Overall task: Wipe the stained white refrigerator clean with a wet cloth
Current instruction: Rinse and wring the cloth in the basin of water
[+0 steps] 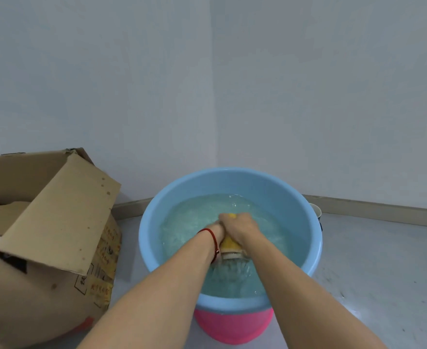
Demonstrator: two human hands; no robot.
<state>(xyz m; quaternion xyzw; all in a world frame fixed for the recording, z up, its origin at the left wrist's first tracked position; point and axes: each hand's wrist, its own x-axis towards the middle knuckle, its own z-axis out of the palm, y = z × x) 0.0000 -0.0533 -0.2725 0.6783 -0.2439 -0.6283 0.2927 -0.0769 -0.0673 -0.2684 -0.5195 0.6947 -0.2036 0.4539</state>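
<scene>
Bare room corner, grey floor, pale walls. Blue basin of water perched on pink bucket. Cardboard box beside it. Left hand and right hand both clenched round yellow cloth, wringing above water; runoff falling into basin. Refrigerator not in view. Risks: downward pressure tipping perched basin; splash wetting floor, box; under-wrung cloth dripping.

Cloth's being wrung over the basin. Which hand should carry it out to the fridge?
Right, probably. The right hand grips the yellow cloth from on top; the left hand is mostly hidden beneath it over the blue basin.
</scene>
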